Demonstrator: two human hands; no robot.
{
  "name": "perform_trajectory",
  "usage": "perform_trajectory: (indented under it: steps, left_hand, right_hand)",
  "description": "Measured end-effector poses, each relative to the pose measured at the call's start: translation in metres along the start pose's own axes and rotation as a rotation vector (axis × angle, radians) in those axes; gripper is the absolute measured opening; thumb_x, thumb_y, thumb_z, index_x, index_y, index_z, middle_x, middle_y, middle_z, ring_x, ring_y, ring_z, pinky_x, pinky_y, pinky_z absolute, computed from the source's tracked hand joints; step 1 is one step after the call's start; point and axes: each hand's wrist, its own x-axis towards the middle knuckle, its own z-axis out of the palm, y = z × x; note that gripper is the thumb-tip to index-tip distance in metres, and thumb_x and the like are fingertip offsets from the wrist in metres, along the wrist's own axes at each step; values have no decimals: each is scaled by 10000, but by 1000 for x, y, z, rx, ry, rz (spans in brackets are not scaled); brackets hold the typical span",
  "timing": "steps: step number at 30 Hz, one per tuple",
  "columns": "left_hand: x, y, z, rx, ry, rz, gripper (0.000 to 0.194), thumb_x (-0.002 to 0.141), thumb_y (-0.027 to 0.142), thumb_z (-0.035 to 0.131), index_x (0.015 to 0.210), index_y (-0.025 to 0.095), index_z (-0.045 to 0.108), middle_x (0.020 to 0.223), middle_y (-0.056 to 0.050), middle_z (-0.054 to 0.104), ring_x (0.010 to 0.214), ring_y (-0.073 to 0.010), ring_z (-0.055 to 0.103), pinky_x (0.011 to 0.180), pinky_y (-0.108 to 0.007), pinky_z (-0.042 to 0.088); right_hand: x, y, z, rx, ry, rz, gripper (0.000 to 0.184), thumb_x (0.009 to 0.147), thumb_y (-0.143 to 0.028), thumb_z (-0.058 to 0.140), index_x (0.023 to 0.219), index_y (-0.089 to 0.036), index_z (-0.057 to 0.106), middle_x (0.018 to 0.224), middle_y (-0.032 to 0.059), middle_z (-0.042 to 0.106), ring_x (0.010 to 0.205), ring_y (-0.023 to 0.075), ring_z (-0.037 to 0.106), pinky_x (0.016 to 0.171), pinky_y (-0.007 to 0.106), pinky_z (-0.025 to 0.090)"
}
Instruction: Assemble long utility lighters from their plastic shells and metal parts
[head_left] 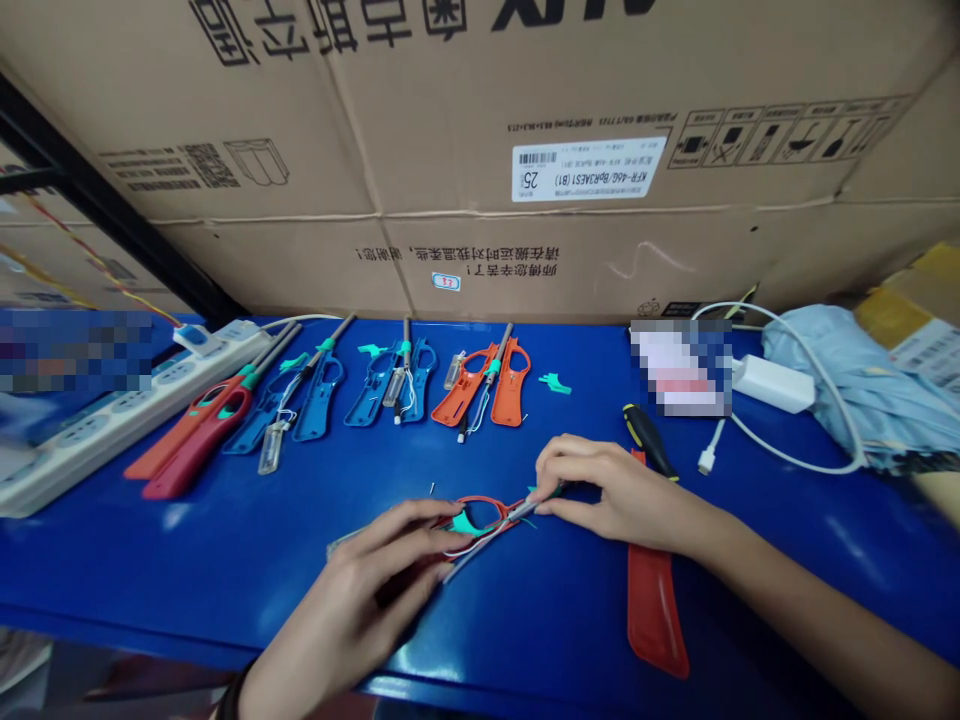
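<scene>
Seen from above, two bare hands work just below the centre of the frame, over a blue tabletop (150, 565). The left hand (367, 590), at lower centre, curls nearly closed around one end of a red-orange lighter shell (480, 500), an open half-casing of a long utility lighter. A teal plastic piece (465, 522) sits in the casing, and thin white and red wires (480, 541) run along it. The right hand (615, 490), reaching in from the lower right, pinches the other end between thumb and fingertips, almost closed; the fingers partly hide what it grips there. The shell looks light and fairly stiff, but the thin wires and small fitted parts seem fragile, so its solid outer rim looks the safest place to hold. At upper centre, a row of opened blue casings (319, 400) and an orange casing (510, 385) lies well apart from the hands. At upper left, red lighters (199, 440) lie beside a white power strip (127, 430). To the right are a yellow-and-black screwdriver (649, 440), a long red plastic strip (652, 610) and a white charger (772, 385). A large cardboard carton (480, 120) stands behind the tabletop.
</scene>
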Motion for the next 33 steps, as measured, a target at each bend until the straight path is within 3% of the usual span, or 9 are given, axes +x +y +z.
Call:
perform_trajectory:
  steps: [8,13,22,27,33]
  left_hand:
    - [0,2,1,-21,12,-18,266,900,208,482,1125,276,609,1223,-49,576,1089,-161,584,897,-233,485]
    - [0,1,0,-47,-2,-39,269,895,212,490,1124,276,618,1226,-56,578,1086,-173,586,901,-253,487]
    - [0,0,-2,-100,-25,-79,270,901,213,485,1125,293,612,1245,-42,549,1104,-161,570,912,-241,474]
    - [2,1,-4,-135,-55,-74,264,905,208,473,1119,271,614,1268,-60,544,1108,-168,572,895,-244,487]
    - [2,3,-1,-109,2,-59,256,897,210,485,1103,257,629,1234,-72,582,1093,-178,587,891,-261,495]
  right_hand:
    - [-2,-2,0,-132,-38,7,251,915,-341,499,1112,-282,644,1020,28,566,876,126,577,777,259,471]
    - [-3,-7,-1,-224,-73,-87,235,947,-277,434,1044,-219,640,1039,51,577,954,154,561,857,309,462]
    - [-1,-5,11,-320,28,-194,235,968,-225,363,1041,-144,572,1003,93,586,963,181,536,857,348,474]
    - [-1,-3,10,-214,30,-181,189,950,-229,427,1015,-178,597,994,63,602,949,156,560,843,301,482]
    - [-3,-6,3,-130,4,-149,172,927,-227,477,1018,-201,620,1007,50,615,961,147,568,853,294,479]
